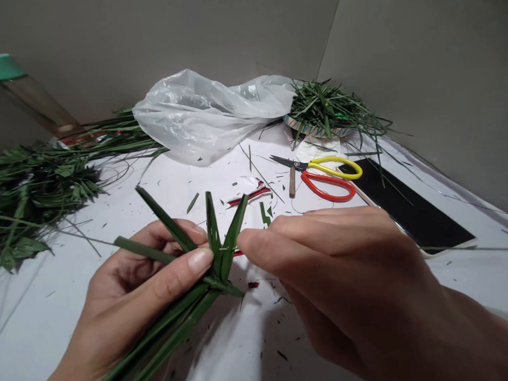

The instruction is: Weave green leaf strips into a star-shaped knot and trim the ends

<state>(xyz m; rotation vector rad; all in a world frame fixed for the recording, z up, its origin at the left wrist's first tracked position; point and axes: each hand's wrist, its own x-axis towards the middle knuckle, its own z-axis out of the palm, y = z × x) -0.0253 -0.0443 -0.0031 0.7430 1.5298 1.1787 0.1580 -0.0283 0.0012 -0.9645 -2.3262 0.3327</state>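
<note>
My left hand (pixel 141 296) is closed round a bunch of long green leaf strips (pixel 176 328), thumb and fingers pinching where they cross. Several strip ends fan upward and to the left from the pinch. Long strips trail down toward the bottom left. Beside the crossing, on its right, my right hand (pixel 325 277) has its fingers pressed together. A thin pale strand runs across the leaves to those fingertips. Scissors (pixel 305 166) with one yellow and one red handle lie beyond my right hand, blades pointing left. A short brown stick (pixel 292 182) lies by them.
Across the back lie a clear plastic bag (pixel 208 111) and a heap of cut leaves (pixel 326 103) in a round container. A black tablet-like slab (pixel 410 206) is at the right. Leafy stems (pixel 22 195) and a bottle with a green cap (pixel 0 67) are at the left.
</note>
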